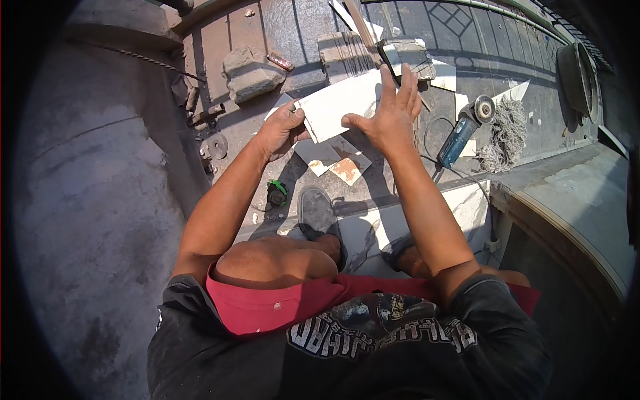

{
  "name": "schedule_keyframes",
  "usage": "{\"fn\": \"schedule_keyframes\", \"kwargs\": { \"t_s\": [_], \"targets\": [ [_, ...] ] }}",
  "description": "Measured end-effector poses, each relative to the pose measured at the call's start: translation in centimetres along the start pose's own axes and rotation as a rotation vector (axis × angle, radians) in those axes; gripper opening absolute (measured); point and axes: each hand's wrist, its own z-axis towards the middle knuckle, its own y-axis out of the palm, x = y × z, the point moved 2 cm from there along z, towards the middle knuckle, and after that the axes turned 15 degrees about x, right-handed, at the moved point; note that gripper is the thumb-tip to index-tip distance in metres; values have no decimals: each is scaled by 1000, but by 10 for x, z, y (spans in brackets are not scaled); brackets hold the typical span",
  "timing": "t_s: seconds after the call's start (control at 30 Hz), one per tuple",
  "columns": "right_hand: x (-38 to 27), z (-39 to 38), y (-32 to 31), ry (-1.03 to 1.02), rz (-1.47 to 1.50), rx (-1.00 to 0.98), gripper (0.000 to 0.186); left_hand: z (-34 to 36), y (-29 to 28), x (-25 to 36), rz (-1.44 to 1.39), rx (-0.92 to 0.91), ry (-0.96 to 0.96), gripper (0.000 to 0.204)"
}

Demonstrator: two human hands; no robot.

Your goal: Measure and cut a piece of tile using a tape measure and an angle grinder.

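A white tile piece (pixel 339 105) is held up in front of me, tilted, above the dusty floor. My left hand (pixel 280 133) grips its left end, thumb on the upper face and fingers beneath. Over the tile's right end is my right hand (pixel 395 113), its fingers stretched out and spread, the thumb over the tile's face. Whether that thumb presses on the tile I cannot tell. To the right of my right hand a blue angle grinder (pixel 456 141) lies on the floor, its disc (pixel 484 109) pointing away from me.
Broken tile pieces (pixel 347 170) lie below the held tile. A green and black tape measure (pixel 277 193) sits near my shoe (pixel 320 213). Concrete blocks (pixel 253 75) stand beyond. On the right are a grey stringy mop head (pixel 504 137) and a round basin (pixel 577 83).
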Motion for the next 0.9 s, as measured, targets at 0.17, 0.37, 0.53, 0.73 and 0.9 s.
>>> {"fn": "schedule_keyframes", "kwargs": {
  "t_s": [0.17,0.37,0.53,0.73,0.9],
  "targets": [
    [-16,24,5,-596,164,-485,116,4,2,4,71,-131,-78,64],
    [-17,28,4,-760,177,-459,103,6,2,6,94,-161,-93,65],
    [-20,26,-4,-737,237,-370,100,5,10,13,100,-210,-51,68],
    [-18,15,-5,-679,249,-348,99,-2,18,18,156,-205,-35,77],
    [-15,12,-6,-607,295,-365,101,-1,19,21,276,-237,-12,84]
  ]
}}
